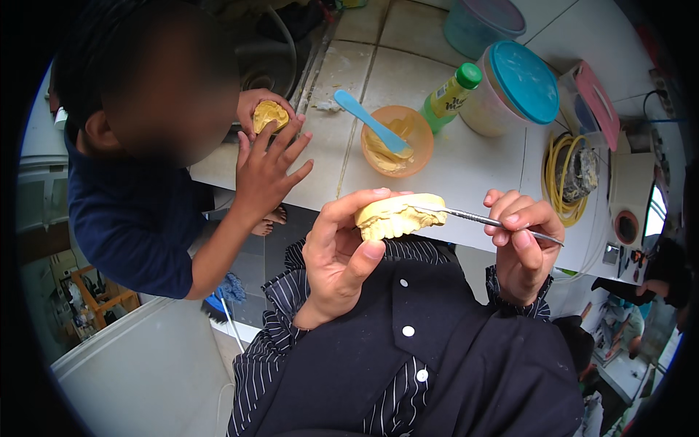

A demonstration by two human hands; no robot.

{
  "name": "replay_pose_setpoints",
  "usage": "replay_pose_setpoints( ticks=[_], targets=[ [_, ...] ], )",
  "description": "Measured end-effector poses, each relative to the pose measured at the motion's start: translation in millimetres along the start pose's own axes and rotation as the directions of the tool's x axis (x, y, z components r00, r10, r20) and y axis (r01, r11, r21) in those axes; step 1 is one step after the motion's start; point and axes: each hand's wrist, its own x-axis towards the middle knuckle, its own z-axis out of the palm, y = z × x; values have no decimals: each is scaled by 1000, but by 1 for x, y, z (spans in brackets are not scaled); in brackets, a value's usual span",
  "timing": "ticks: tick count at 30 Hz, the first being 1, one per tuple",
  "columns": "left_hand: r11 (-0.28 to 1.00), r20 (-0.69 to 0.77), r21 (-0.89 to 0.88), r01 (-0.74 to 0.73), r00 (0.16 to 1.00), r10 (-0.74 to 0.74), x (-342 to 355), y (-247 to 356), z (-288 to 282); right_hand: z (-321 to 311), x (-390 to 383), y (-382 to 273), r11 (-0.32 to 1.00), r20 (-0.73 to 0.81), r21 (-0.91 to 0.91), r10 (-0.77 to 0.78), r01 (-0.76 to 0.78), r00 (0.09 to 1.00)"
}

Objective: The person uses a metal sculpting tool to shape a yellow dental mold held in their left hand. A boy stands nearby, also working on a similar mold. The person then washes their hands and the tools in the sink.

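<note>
My left hand (pixel 342 255) is closed round one end of a yellow plaster dental cast (pixel 400 216), held up in front of my chest with its row of teeth facing down. Between the thumb and fingers of my right hand (pixel 524 237) is a thin metal dental carver (pixel 477 217) with a knurled grip. Its tip meets the right side of the cast. On the counter beyond stands an orange mixing bowl (pixel 420 162) with yellow plaster in it, and a light-blue spatula (pixel 364 119) leans inside.
At the left a co-worker in a dark blue shirt (pixel 135 211) holds another yellow cast (pixel 270 115). Behind the bowl stand a green bottle (pixel 443 105) and a tub with a blue lid (pixel 526 80). Coiled yellow hose (pixel 557 178) lies at the right of the tiled counter (pixel 477 164).
</note>
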Motion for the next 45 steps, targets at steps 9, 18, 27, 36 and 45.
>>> replay_pose_setpoints(
  ticks=[9, 18, 27, 36, 45],
  targets=[
    [1000, -1, 9, 14, 1000, -14, 0, -3, 0, -2, 2, 1, 1000, 23, -13, -16, 16, 1000],
    [1000, 11, 4, 13, 1000, -14, 2, -5, 3, -3, 3, 2, 1000, 25, -26, 12, -12, 1000],
    [1000, 16, -9, 19, 1000, -19, 3, -6, 3, -6, 2, 3, 999, -11, -36, 4, -5, 1000],
    [1000, 19, -11, 4, 1000, -4, 4, -7, 3, -7, 4, 2, 1000, 3, -18, -11, 11, 1000],
    [1000, 15, -18, 12, 1000, -11, 4, -7, 2, -5, 5, 4, 1000, 1, -1, -11, 11, 1000]
  ],
)
